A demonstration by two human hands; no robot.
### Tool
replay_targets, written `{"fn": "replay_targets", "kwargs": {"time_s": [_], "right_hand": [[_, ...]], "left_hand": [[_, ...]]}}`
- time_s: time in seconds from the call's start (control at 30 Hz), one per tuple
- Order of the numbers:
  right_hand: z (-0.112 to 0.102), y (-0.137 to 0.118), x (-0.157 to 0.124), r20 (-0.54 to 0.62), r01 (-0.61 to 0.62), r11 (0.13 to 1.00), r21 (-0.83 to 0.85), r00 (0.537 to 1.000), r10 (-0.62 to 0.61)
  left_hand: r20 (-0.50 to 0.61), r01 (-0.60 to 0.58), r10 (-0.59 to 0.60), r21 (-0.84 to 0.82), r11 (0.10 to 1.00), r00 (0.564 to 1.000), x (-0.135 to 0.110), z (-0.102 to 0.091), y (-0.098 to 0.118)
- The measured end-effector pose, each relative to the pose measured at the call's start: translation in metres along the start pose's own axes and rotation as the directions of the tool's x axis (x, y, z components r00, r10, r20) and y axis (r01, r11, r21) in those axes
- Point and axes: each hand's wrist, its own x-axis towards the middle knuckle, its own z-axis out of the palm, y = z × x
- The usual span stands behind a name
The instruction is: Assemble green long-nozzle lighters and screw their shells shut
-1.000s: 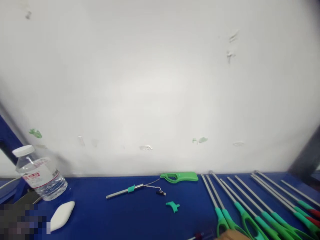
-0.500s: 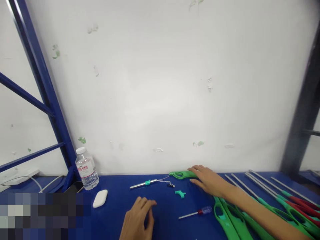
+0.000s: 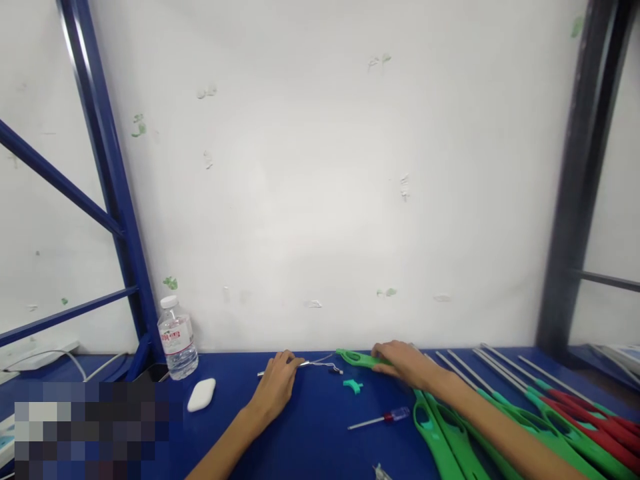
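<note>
My left hand (image 3: 278,381) lies on the blue bench top over a thin metal tube with a teal collar (image 3: 265,373), fingers curled on it; a thin wire (image 3: 320,364) runs from the tube to a small black end. Over at the back wall, my right hand (image 3: 403,362) rests on the rear of a green plastic handle shell (image 3: 356,359), fingers bent over it. A small teal trigger piece (image 3: 353,385) lies between the hands. A small screwdriver with a clear handle (image 3: 383,419) lies nearer to me.
Several long green and red handled rod tools (image 3: 525,413) lie in a row at the right. A water bottle (image 3: 177,337) and a white oval pad (image 3: 201,395) stand at the left by a blue frame post (image 3: 113,180). A white wall backs the blue bench (image 3: 310,433).
The view has pulled back and lifted. My left hand has moved forward from the near bench onto the metal tube. My right hand stays on the green handle shell.
</note>
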Motion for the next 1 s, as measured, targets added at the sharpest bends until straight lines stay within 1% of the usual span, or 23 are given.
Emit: {"fn": "replay_targets", "kwargs": {"time_s": [0.07,0.13,0.27,0.37,0.43,0.53,0.63,0.73,0.87,1.0], "right_hand": [[-0.004,-0.010,-0.013,-0.034,0.028,0.999,0.035,0.999,-0.027],[-0.007,-0.026,-0.029,-0.074,0.066,0.995,0.074,0.995,-0.060],[-0.006,-0.067,-0.055,-0.110,0.143,0.979,0.143,0.986,-0.128],[-0.003,-0.091,-0.064,-0.157,0.133,0.977,0.165,0.982,-0.107],[-0.001,-0.100,-0.067,-0.181,0.127,0.975,0.182,0.979,-0.093],[0.002,-0.102,-0.069,-0.206,0.111,0.974,0.198,0.976,-0.069],[0.007,-0.100,-0.072,-0.207,0.099,0.972,0.211,0.977,-0.054],[0.009,-0.100,-0.075,-0.192,0.090,0.969,0.232,0.980,-0.045],[0.003,-0.101,-0.077,-0.185,0.076,0.960,0.269,0.982,-0.026],[-0.008,-0.091,-0.077,-0.224,0.044,0.964,0.262,0.975,0.017]], "left_hand": [[0.002,0.020,-0.020,-0.033,0.999,1.000,-0.009,0.000,0.002],[-0.012,0.044,-0.045,-0.077,0.996,0.999,-0.022,-0.003,0.005],[-0.080,0.066,-0.085,-0.217,0.974,0.993,-0.046,-0.020,0.019],[-0.114,0.031,-0.081,-0.385,0.923,0.990,-0.057,-0.032,0.033],[-0.110,0.024,-0.092,-0.505,0.863,0.990,-0.059,-0.034,0.042],[-0.053,0.064,-0.132,-0.662,0.747,0.990,-0.058,-0.027,0.052],[0.064,0.126,-0.126,-0.805,0.579,0.990,-0.054,-0.018,0.059],[0.141,0.190,-0.141,-0.877,0.441,0.980,-0.049,-0.018,0.064],[0.210,0.246,-0.138,-0.906,0.346,0.968,-0.046,-0.026,0.065],[0.231,0.261,-0.131,-0.916,0.303,0.964,-0.046,-0.025,0.056]]}}
